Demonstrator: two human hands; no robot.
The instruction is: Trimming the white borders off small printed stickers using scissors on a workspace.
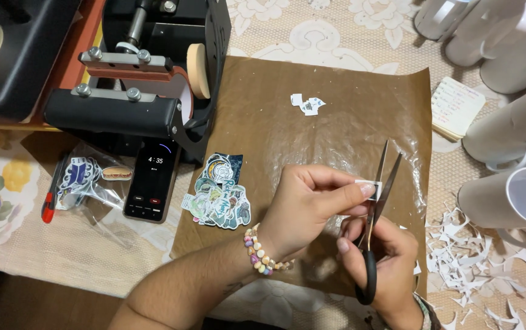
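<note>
Left hand (308, 205) pinching small paper piece (370, 183); right hand (379, 263) gripping scissors (380, 189), blades parting around it, above brown sheet (287, 116)

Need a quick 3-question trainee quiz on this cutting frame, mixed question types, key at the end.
1. True or false: the right hand holds the scissors, whose blades are parted.
2. What does the left hand pinch at the blades? A) a small white paper piece B) a pen C) a mug
3. Where does the pile of cut stickers lie relative to the left hand?

Key
1. True.
2. A: the small white paper piece sits between its fingers.
3. To its left in the picture, on the brown sheet, beside the phone.
</note>
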